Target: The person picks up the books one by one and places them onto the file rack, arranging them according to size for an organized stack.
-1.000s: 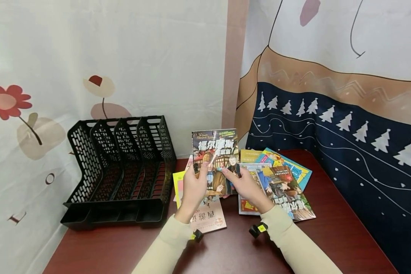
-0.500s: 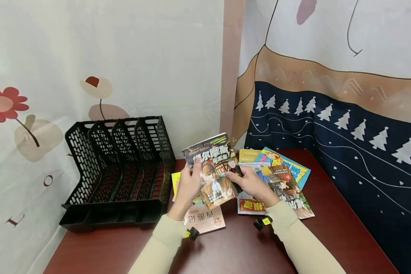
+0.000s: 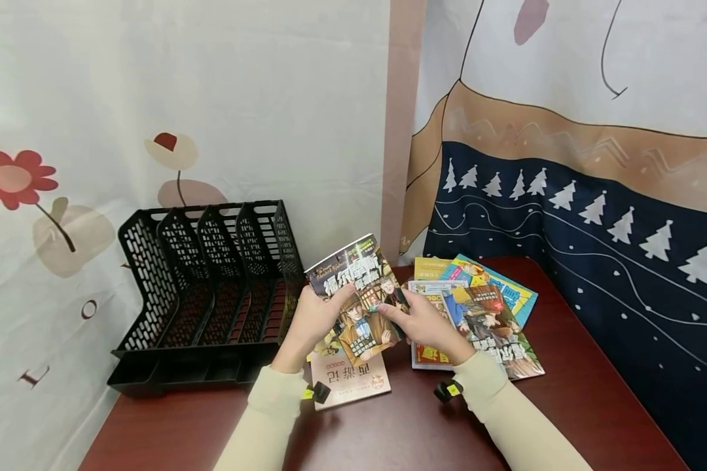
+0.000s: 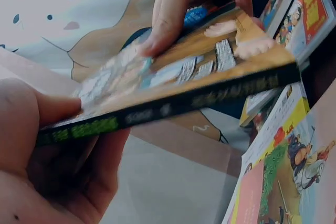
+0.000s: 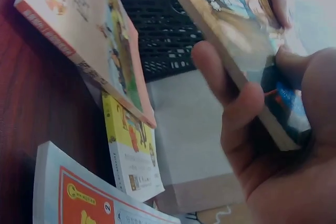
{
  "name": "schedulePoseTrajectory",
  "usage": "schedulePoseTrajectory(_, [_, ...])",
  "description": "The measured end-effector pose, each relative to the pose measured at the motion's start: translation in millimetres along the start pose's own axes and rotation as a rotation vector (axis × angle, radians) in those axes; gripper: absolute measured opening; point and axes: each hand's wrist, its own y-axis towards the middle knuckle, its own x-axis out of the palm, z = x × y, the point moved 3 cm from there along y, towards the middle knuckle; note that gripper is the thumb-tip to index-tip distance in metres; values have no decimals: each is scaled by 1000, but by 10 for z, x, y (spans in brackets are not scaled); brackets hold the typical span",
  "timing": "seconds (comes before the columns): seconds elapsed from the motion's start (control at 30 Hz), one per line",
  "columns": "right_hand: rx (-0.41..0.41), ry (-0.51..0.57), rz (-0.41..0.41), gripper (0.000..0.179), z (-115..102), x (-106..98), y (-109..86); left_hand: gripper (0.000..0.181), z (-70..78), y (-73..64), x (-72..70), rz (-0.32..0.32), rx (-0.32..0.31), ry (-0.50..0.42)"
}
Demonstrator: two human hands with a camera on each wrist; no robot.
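Both hands hold a paperback comic book with a dark, brown-toned illustrated cover and white Chinese lettering. It is raised above the table, its top leaning to the left in the head view. My left hand grips its left edge, thumb on the cover and fingers behind. On the opposite edge my right hand pinches the book, thumb lying on the cover. In the left wrist view the book's black spine faces the camera. The right wrist view shows pale page edges, with fingers curled beneath.
A black mesh file rack with upright dividers stands at the left. Below the hands lies a pink book, partly hidden by the held one. Several overlapping books, including a brown-covered one and a blue one, lie at the right.
The held book has gone from upright to tilted, its top swinging left, and has come slightly lower and leftward. The left hand has moved left with it; both hands keep their grip.
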Motion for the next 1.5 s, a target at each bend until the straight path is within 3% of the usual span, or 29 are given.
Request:
schedulePoseTrajectory(0.2, [-13, -40, -1, 48, 29, 62, 25, 23, 74, -10, -39, 24, 14, 10])
schedulePoseTrajectory(0.33, [13, -79, -47, 45, 42, 115, 13, 24, 131, -37, -186, 97, 17, 38])
schedulePoseTrajectory(0.47, [45, -104, -103, 58, 7, 226, -22, 27, 150, -73, -415, 197, 22, 139])
schedulePoseTrajectory(0.57, [58, -109, -111, 72, -37, 335, -47, 32, 128, -104, -613, 279, 6, 225])
schedulePoseTrajectory(0.67, [45, -113, -103, 73, -86, 461, -62, 36, 120, -131, -819, 359, 3, 284])
schedulePoseTrajectory(0.9, [-16, -208, -80, 63, -202, 844, -43, 50, 201, -222, -1342, 480, -27, 390])
schedulePoseTrajectory(1.03, [-72, -264, -80, 51, -284, 1047, 14, 59, 266, -262, -1567, 536, -45, 449])
schedulePoseTrajectory(1.17, [-105, -290, -65, 48, -377, 1229, 93, 67, 291, -272, -1673, 562, -68, 501])
schedulePoseTrajectory(1.3, [-116, -297, -45, 57, -492, 1398, 160, 72, 307, -273, -1707, 601, -95, 560])
schedulePoseTrajectory(1.5, [-43, -200, -65, 71, -586, 1628, 280, 64, 320, -255, -1687, 668, -99, 652])
